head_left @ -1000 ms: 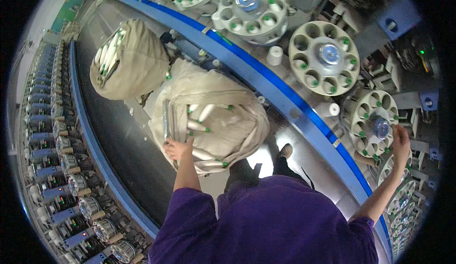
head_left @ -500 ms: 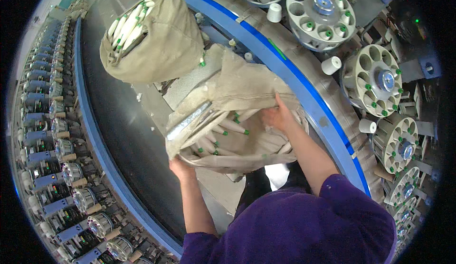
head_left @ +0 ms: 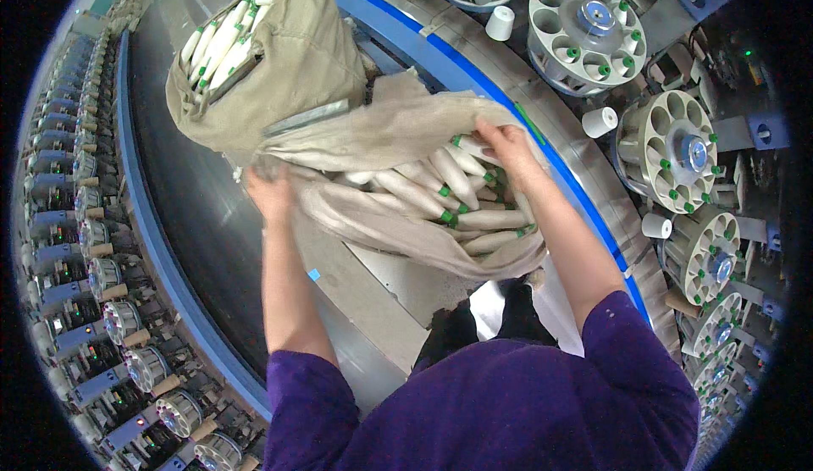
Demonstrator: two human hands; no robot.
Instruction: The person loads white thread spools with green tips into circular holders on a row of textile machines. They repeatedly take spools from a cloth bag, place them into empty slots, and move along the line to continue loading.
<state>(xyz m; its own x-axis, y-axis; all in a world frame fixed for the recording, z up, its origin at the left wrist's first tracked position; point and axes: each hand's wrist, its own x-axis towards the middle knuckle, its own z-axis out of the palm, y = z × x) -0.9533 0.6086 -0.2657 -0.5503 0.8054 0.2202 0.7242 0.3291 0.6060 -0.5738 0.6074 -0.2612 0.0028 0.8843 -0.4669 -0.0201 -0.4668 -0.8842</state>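
Note:
In front of me lies a beige cloth sack (head_left: 381, 225), its mouth spread wide. White yarn bobbins (head_left: 457, 179) with green tips lie heaped inside it. My left hand (head_left: 273, 196) is closed on the gathered cloth at the sack's left end, its fingertips blurred. At the right end, my right hand (head_left: 506, 147) grips the far rim of the mouth, close beside the bobbins. A shiny grey strip (head_left: 309, 118) lies along the far cloth edge, near my left hand. Farther off, a second beige sack (head_left: 296, 90) stands full of similar green-tipped bobbins (head_left: 224, 52).
Blue-edged machine rails curve along the left (head_left: 140, 166) and right (head_left: 584, 208). Round bobbin magazines (head_left: 669, 149) line the right side, with white cones (head_left: 600, 122) beside them. Rows of winding units (head_left: 106, 272) run down the left. A small blue scrap (head_left: 314, 274) lies below my left arm.
My left hand has moved left and farther away, drawing the sack's end along. My right hand has shifted slightly away from me. The mouth is stretched longer and many more bobbins show.

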